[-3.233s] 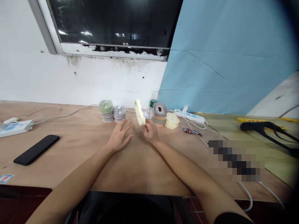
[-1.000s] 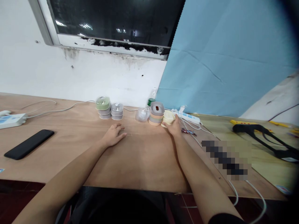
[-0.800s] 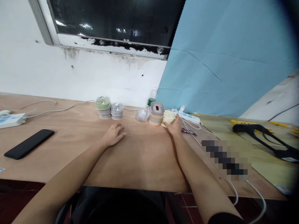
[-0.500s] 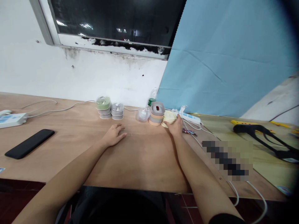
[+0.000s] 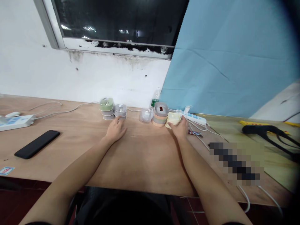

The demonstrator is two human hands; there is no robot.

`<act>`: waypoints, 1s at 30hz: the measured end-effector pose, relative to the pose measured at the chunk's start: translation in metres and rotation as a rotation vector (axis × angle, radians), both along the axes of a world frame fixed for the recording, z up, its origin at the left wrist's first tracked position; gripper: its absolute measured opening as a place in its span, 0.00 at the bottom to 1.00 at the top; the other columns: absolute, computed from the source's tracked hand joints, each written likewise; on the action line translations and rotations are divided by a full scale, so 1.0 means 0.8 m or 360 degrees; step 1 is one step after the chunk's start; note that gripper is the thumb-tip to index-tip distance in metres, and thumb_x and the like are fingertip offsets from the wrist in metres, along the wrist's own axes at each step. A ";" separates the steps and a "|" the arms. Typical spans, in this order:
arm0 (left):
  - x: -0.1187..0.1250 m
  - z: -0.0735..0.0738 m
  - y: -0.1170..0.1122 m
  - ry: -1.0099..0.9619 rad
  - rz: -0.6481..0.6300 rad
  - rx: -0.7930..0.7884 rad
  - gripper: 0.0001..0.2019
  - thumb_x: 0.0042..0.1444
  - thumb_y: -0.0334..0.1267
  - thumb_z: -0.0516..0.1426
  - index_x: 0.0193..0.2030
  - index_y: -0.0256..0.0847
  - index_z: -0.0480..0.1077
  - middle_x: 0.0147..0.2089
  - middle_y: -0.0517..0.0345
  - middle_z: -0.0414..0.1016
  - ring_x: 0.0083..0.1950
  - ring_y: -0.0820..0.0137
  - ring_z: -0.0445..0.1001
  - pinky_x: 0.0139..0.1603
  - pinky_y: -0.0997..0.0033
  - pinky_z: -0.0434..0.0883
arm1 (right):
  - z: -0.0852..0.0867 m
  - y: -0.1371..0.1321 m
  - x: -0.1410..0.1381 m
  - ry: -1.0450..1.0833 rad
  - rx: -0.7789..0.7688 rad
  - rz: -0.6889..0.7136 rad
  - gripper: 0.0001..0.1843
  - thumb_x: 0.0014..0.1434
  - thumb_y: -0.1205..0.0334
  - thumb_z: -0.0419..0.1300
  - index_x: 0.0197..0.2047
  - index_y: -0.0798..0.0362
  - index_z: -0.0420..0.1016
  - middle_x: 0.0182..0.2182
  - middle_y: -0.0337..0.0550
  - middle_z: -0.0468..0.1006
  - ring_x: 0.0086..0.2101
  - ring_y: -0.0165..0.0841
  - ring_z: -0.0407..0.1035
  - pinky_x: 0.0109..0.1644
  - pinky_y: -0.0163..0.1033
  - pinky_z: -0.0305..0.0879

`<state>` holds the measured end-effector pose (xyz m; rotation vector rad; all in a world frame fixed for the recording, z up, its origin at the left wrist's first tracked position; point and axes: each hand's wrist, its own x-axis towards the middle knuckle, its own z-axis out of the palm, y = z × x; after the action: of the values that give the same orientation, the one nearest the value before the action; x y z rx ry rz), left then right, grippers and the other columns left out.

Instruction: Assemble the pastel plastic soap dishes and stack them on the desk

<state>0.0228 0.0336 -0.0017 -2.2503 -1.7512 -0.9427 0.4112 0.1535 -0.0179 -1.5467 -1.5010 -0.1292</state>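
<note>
A right hand (image 5: 180, 127) clasps stacked yellow trays (image 5: 173, 117), seemingly steadying them; the left hand (image 5: 115, 130) spreads loosely by gray boxes (image 5: 120, 110).

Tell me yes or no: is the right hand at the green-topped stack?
No, the right hand is at the pale yellow stack, while the green-topped stack stands well to its left.

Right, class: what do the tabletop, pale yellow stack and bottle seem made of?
Tabletop: wood, possibly plywood, fairly matt; brown grain shows.
Pale yellow stack: probably moulded plastic, smooth; rounded edges, even colour.
Bottle: probably clear plastic, shiny; see-through above a green label, though glass is possible.
</note>
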 end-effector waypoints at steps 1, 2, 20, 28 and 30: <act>-0.001 0.002 0.008 0.0004 0.0055 0.0042 0.25 0.59 0.46 0.53 0.61 0.41 0.60 0.68 0.42 0.52 0.63 0.51 0.60 0.61 0.51 0.62 | 0.000 0.000 -0.001 -0.0010 0.0003 -0.0006 0.50 0.44 0.44 0.66 0.62 0.59 0.52 0.56 0.64 0.61 0.56 0.54 0.56 0.57 0.57 0.54; -0.003 0.003 0.016 0.0012 0.0100 0.0069 0.26 0.58 0.44 0.53 0.63 0.41 0.58 0.69 0.42 0.50 0.63 0.52 0.61 0.60 0.52 0.63 | 0.001 0.000 -0.002 -0.0022 0.0010 -0.0016 0.50 0.43 0.43 0.66 0.62 0.60 0.53 0.55 0.64 0.62 0.56 0.54 0.56 0.57 0.57 0.54; -0.020 0.011 0.025 0.0136 0.0157 0.0133 0.25 0.63 0.44 0.48 0.67 0.45 0.55 0.68 0.48 0.57 0.63 0.54 0.63 0.57 0.55 0.61 | 0.024 -0.085 -0.119 -0.0536 0.0330 0.0873 0.25 0.58 0.53 0.55 0.59 0.47 0.61 0.53 0.52 0.68 0.56 0.48 0.60 0.61 0.58 0.54; 0.021 0.014 -0.036 0.0244 -0.0239 0.0074 0.26 0.64 0.52 0.46 0.66 0.45 0.57 0.66 0.48 0.61 0.58 0.56 0.68 0.54 0.56 0.60 | 0.015 -0.114 -0.177 -0.0340 -0.0048 0.1398 0.30 0.62 0.48 0.53 0.64 0.49 0.55 0.51 0.51 0.72 0.49 0.44 0.68 0.53 0.54 0.65; 0.026 0.015 -0.038 0.0247 -0.0315 0.0070 0.26 0.63 0.54 0.47 0.64 0.46 0.59 0.65 0.48 0.63 0.58 0.56 0.68 0.54 0.56 0.60 | 0.015 -0.103 -0.160 -0.0372 -0.0097 0.1369 0.26 0.62 0.48 0.53 0.61 0.49 0.61 0.48 0.50 0.74 0.47 0.43 0.69 0.51 0.52 0.66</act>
<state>0.0436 0.0033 0.0102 -2.4296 -1.4525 -0.8056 0.2835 0.0711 -0.0061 -0.8317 -2.2444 0.2458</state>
